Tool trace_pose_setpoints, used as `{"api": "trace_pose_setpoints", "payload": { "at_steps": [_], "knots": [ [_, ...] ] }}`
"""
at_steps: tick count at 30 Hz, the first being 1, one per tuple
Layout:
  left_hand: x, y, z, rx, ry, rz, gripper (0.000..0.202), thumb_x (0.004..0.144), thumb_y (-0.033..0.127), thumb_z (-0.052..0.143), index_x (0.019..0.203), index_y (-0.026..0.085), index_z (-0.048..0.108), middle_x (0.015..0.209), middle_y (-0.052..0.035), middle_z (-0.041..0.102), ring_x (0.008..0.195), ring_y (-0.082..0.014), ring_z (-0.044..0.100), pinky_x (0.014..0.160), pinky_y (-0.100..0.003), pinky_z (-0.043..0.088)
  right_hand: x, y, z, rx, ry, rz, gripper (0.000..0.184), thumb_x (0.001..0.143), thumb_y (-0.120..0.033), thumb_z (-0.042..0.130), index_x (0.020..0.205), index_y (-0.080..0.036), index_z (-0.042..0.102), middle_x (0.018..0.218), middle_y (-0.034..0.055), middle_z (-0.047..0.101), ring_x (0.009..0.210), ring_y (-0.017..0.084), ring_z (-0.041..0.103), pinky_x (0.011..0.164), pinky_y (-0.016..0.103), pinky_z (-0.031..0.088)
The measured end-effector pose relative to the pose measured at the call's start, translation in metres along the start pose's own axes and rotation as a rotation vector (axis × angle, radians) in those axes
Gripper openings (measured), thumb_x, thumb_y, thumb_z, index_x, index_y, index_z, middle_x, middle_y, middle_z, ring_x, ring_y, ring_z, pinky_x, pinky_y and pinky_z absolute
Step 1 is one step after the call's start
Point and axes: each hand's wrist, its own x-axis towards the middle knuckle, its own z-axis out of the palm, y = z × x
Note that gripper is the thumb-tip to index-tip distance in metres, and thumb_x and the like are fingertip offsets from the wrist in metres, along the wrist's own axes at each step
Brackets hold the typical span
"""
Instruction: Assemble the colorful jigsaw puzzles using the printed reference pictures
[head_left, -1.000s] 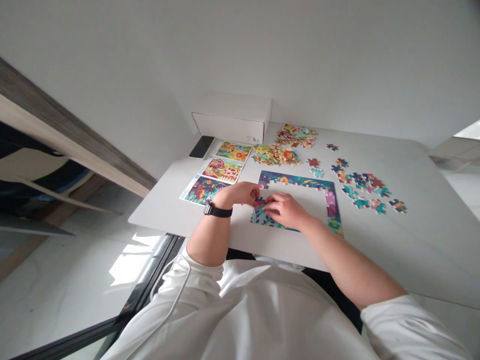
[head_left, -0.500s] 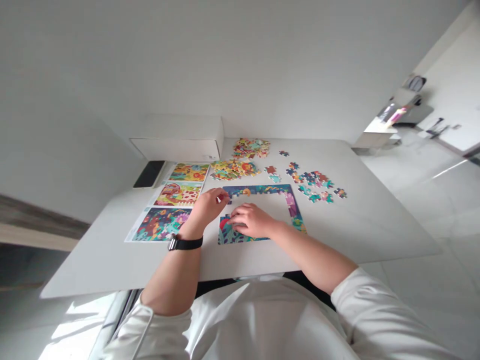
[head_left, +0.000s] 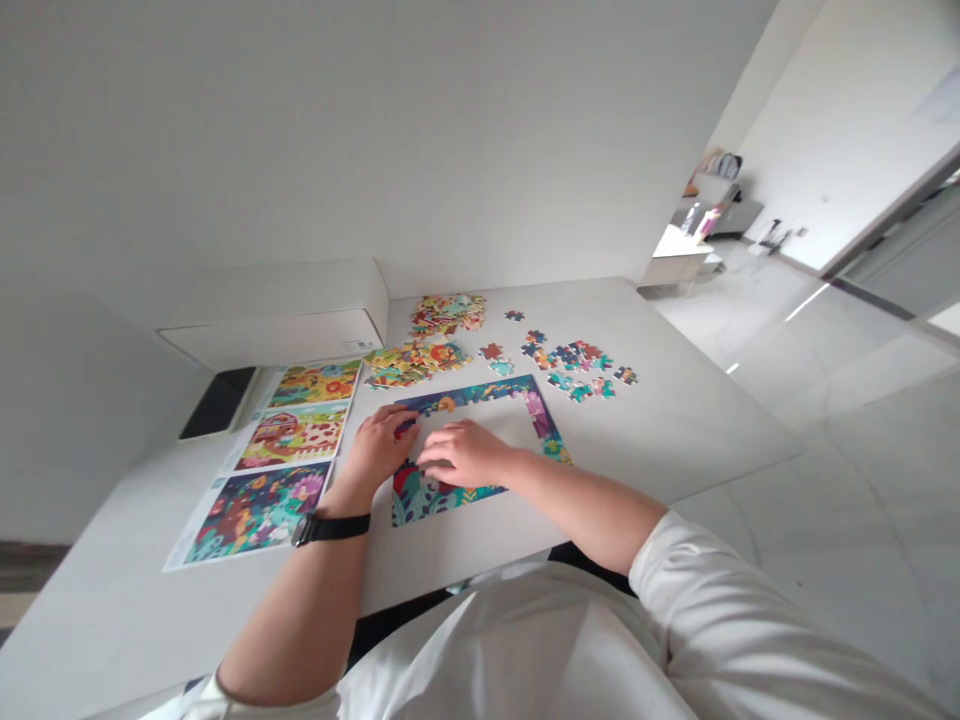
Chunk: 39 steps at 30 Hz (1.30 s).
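Observation:
A jigsaw border (head_left: pixel 480 492) lies on the white table, with dark blue, purple and leafy pieces around a bare middle. At its left side, my left hand (head_left: pixel 377 447) has thumb and fingertips closed about a dark puzzle piece (head_left: pixel 406 427), partly hidden by the fingers. Just to the right, my right hand (head_left: pixel 469 455) reaches across the bare middle, palm down, fingers stretched and slightly apart. Its fingertips are over the lower left part, near a red patch (head_left: pixel 407 480); whether they touch it, I cannot tell. A black watch (head_left: pixel 334 528) is on my left wrist.
Left of the puzzle lies a picture sheet (head_left: pixel 289 440) with three scenes. Behind it are a phone (head_left: pixel 217 403) and a white box (head_left: pixel 277 325). Yellow pieces (head_left: pixel 416 362) and a mixed heap (head_left: pixel 448 312) lie at the back, loose dark pieces (head_left: pixel 577 365) at the right.
The view has turned to the right, shifting the table leftward. My left fingers have come lower and flatter onto the puzzle's left side. My right hand stays close beside them.

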Motion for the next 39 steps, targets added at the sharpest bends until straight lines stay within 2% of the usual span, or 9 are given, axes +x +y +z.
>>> {"api": "trace_pose_setpoints", "payload": {
  "at_steps": [8, 12, 15, 19, 23, 27, 30, 34, 39],
  "knots": [
    [0.003, 0.018, -0.012, -0.111, 0.074, 0.065, 0.035, 0.100, 0.045, 0.059, 0.116, 0.023, 0.081, 0.129, -0.0125, 0.076, 0.124, -0.0298, 0.071, 0.116, -0.046, 0.056, -0.011, 0.036, -0.062, 0.037, 0.360, 0.307, 0.022, 0.106, -0.018, 0.065, 0.117, -0.027, 0.082, 0.120, 0.0043, 0.082, 0.113, 0.019, 0.075, 0.106, 0.035, 0.055],
    [-0.001, 0.033, -0.021, -0.192, 0.077, 0.039, 0.037, 0.103, 0.047, 0.058, 0.119, 0.022, 0.079, 0.125, -0.0109, 0.075, 0.115, -0.0262, 0.073, 0.097, -0.036, 0.064, -0.032, 0.065, -0.104, -0.006, 0.539, 0.466, 0.024, 0.107, -0.020, 0.061, 0.118, -0.026, 0.082, 0.120, 0.0052, 0.082, 0.110, 0.019, 0.076, 0.105, 0.035, 0.058],
    [-0.003, 0.040, -0.026, -0.257, 0.072, 0.020, 0.037, 0.103, 0.048, 0.059, 0.118, 0.021, 0.079, 0.119, -0.0094, 0.074, 0.098, -0.0215, 0.074, 0.077, -0.029, 0.063, -0.058, 0.090, -0.135, -0.046, 0.578, 0.633, 0.024, 0.103, -0.023, 0.064, 0.119, -0.023, 0.082, 0.120, 0.0063, 0.082, 0.107, 0.020, 0.076, 0.102, 0.034, 0.058],
    [-0.004, 0.047, -0.029, -0.268, 0.053, 0.030, 0.038, 0.104, 0.049, 0.057, 0.114, 0.020, 0.080, 0.106, -0.0078, 0.075, 0.086, -0.0184, 0.071, 0.073, -0.028, 0.059, -0.106, 0.127, -0.163, -0.092, 0.502, 0.896, 0.027, 0.099, -0.026, 0.067, 0.121, -0.023, 0.083, 0.121, 0.0065, 0.083, 0.109, 0.021, 0.075, 0.103, 0.034, 0.057],
    [-0.003, 0.054, -0.030, -0.238, 0.024, 0.054, 0.040, 0.104, 0.050, 0.055, 0.112, 0.021, 0.081, 0.099, -0.0069, 0.075, 0.082, -0.0184, 0.068, 0.074, -0.029, 0.056, -0.156, 0.158, -0.163, -0.184, 0.535, 1.125, 0.029, 0.098, -0.023, 0.061, 0.115, -0.022, 0.084, 0.123, 0.0090, 0.083, 0.113, 0.024, 0.074, 0.107, 0.035, 0.055],
    [-0.002, 0.053, -0.028, -0.222, 0.005, 0.051, 0.040, 0.103, 0.050, 0.056, 0.112, 0.021, 0.083, 0.093, -0.0061, 0.076, 0.076, -0.0181, 0.066, 0.073, -0.030, 0.053, -0.186, 0.178, -0.151, -0.233, 0.633, 1.227, 0.038, 0.094, -0.016, 0.054, 0.117, -0.019, 0.084, 0.126, 0.0115, 0.082, 0.116, 0.026, 0.073, 0.110, 0.038, 0.055],
    [-0.002, 0.048, -0.026, -0.212, 0.010, 0.037, 0.040, 0.103, 0.051, 0.057, 0.112, 0.022, 0.083, 0.092, -0.0057, 0.077, 0.076, -0.0184, 0.067, 0.074, -0.030, 0.053, -0.194, 0.188, -0.147, -0.260, 0.637, 1.254, 0.041, 0.093, -0.015, 0.054, 0.119, -0.022, 0.084, 0.129, 0.0101, 0.080, 0.116, 0.026, 0.072, 0.111, 0.038, 0.055],
    [-0.003, 0.044, -0.025, -0.203, 0.011, 0.020, 0.041, 0.102, 0.052, 0.058, 0.112, 0.022, 0.084, 0.093, -0.0060, 0.079, 0.077, -0.0190, 0.068, 0.075, -0.030, 0.054, -0.192, 0.193, -0.144, -0.274, 0.491, 1.327, 0.041, 0.091, -0.016, 0.061, 0.119, -0.031, 0.086, 0.131, 0.0074, 0.080, 0.116, 0.025, 0.072, 0.108, 0.039, 0.055],
    [-0.002, 0.045, -0.024, -0.185, -0.018, 0.003, 0.042, 0.101, 0.052, 0.057, 0.114, 0.022, 0.083, 0.092, -0.0059, 0.079, 0.076, -0.0191, 0.068, 0.075, -0.029, 0.054, -0.185, 0.190, -0.139, -0.174, 0.386, 1.289, 0.042, 0.085, -0.013, 0.068, 0.118, -0.031, 0.087, 0.122, 0.0067, 0.083, 0.109, 0.022, 0.075, 0.099, 0.032, 0.057]
  ]
}}
